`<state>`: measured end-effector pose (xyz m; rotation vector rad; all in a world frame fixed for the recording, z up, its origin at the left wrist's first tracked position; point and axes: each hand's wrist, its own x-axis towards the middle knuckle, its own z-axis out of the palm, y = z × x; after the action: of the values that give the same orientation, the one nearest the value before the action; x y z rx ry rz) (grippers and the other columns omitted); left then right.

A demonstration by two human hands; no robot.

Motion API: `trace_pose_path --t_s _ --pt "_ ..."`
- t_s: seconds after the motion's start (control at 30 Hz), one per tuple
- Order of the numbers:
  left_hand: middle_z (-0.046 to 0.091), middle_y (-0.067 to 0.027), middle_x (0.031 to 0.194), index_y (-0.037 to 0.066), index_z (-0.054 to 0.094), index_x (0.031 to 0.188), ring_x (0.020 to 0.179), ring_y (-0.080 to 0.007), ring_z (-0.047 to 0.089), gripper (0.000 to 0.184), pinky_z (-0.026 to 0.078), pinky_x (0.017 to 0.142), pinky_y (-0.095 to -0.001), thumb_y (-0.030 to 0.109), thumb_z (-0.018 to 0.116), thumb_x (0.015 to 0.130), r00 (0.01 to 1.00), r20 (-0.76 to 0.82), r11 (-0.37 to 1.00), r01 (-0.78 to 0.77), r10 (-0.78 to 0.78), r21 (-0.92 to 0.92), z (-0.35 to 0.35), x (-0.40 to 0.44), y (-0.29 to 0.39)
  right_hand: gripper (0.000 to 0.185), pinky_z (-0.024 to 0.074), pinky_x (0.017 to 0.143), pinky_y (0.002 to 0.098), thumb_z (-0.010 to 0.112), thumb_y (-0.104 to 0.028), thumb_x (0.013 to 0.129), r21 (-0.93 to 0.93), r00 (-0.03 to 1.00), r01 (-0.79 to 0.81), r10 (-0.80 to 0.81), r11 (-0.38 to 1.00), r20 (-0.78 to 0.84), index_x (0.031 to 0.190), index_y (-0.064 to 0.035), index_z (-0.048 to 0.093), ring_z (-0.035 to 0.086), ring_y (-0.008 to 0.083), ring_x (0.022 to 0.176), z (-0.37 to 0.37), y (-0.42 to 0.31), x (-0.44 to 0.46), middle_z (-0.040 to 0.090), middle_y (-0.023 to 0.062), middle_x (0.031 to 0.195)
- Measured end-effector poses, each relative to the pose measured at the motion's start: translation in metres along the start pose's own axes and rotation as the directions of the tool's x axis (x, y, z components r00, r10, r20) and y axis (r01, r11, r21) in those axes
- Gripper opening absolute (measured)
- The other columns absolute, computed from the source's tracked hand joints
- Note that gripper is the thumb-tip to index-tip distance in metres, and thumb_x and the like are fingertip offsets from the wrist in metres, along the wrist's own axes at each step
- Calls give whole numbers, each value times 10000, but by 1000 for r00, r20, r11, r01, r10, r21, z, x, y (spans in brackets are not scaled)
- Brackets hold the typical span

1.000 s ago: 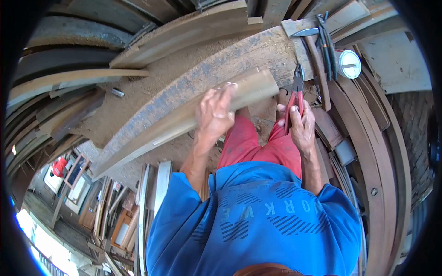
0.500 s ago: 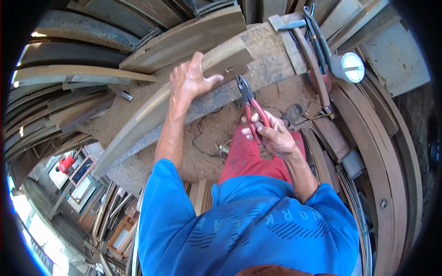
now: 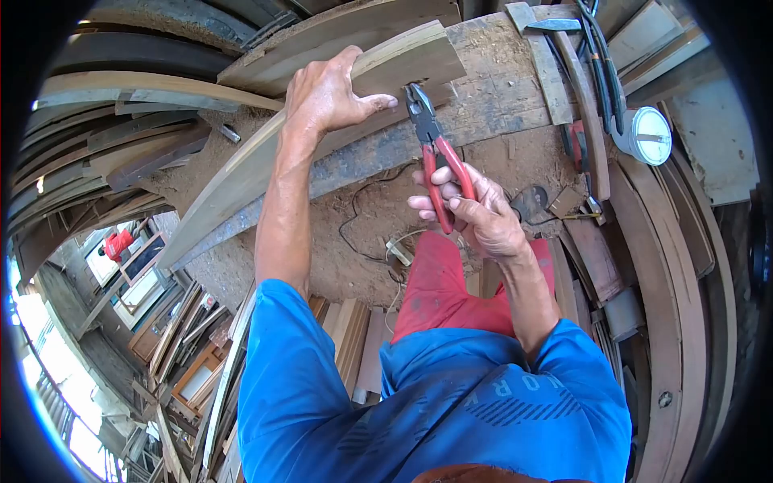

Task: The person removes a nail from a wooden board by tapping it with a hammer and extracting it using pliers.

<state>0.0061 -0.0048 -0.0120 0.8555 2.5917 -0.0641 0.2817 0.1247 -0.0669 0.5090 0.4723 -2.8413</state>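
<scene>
A long wooden board (image 3: 221, 187) stands on edge along the workbench. My left hand (image 3: 326, 95) grips its upper edge, fingers over the top and thumb stretched along the near face. In my right hand (image 3: 483, 213) is a pair of pliers (image 3: 427, 125) with red handles, which are spread slightly. The pliers point away from me, and their jaws are at a small dark spot on the board's face near its far right end. Whether the jaws have hold of anything is too small to tell.
Sawdust covers the workbench (image 3: 503, 92). A hammer (image 3: 554, 26), long-handled cutters (image 3: 600, 64) and a white tin (image 3: 651, 137) are at the right. Curved planks (image 3: 656, 266) are stacked beside me. A dark cable (image 3: 345, 217) lies on the dusty ground.
My right hand has moved the pliers forward, bringing the jaws from below the dark spot up to it. My left hand keeps its grip on the board. The camera view has shifted slightly.
</scene>
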Motion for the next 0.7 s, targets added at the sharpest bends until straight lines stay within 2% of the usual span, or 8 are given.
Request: trace_pose_path --t_s 0.13,0.23,0.33,0.43,0.53,0.63,0.7 --pt "799 -206 998 128 712 1277 1021 -429 761 850 596 915 -517 645 935 640 1000 -3 1000 -1 1 -2 0 0 1 337 628 1003 425 567 -82 1057 20 998 -27 28 999 -59 1386 -9 564 734 328 1195 4 0 5 594 237 1450" --pt "799 -208 995 133 709 1286 1013 -431 762 846 599 911 -513 639 935 646 1000 -17 1000 -10 10 -16 2 -1 -1 323 645 967 415 581 -110 1077 78 997 -51 56 996 -57 1382 -9 553 746 333 1169 7 -1 4 605 262 1437" --pt "797 -206 977 138 702 1275 1008 -428 765 824 602 895 -520 623 943 654 999 -36 1000 17 -17 -1 1 -5 4 327 665 901 397 580 -170 1103 205 998 -59 58 977 10 1385 -10 537 772 304 1065 3 2 7 650 273 1383" --pt "794 -199 947 134 690 1242 980 -428 767 788 604 858 -532 605 948 666 997 -71 1000 8 -8 -2 2 -13 10 371 657 748 355 580 -252 1118 84 997 -77 79 993 -20 1398 -18 518 758 226 876 1 -5 10 730 212 1208" --pt "789 -191 922 130 678 1207 941 -431 767 760 603 827 -544 597 949 672 991 -133 999 -28 33 38 8 -21 12 385 566 603 294 592 -344 1118 79 964 -264 261 961 42 1337 -28 577 639 132 696 -11 -14 19 716 94 967" --pt "786 -192 908 126 673 1196 905 -439 764 750 604 806 -540 596 946 678 993 -116 998 -12 19 56 6 -22 14 365 470 546 264 618 -383 1107 136 922 -387 386 912 30 1237 -43 641 538 88 630 -14 -11 21 601 -1 821" --pt "784 -192 901 122 671 1190 894 -438 765 749 605 794 -539 590 949 676 988 -145 998 -39 45 43 11 -22 12 338 457 543 264 620 -379 1107 155 919 -393 392 906 38 1185 -51 650 517 79 624 -14 -8 20 578 -19 801"
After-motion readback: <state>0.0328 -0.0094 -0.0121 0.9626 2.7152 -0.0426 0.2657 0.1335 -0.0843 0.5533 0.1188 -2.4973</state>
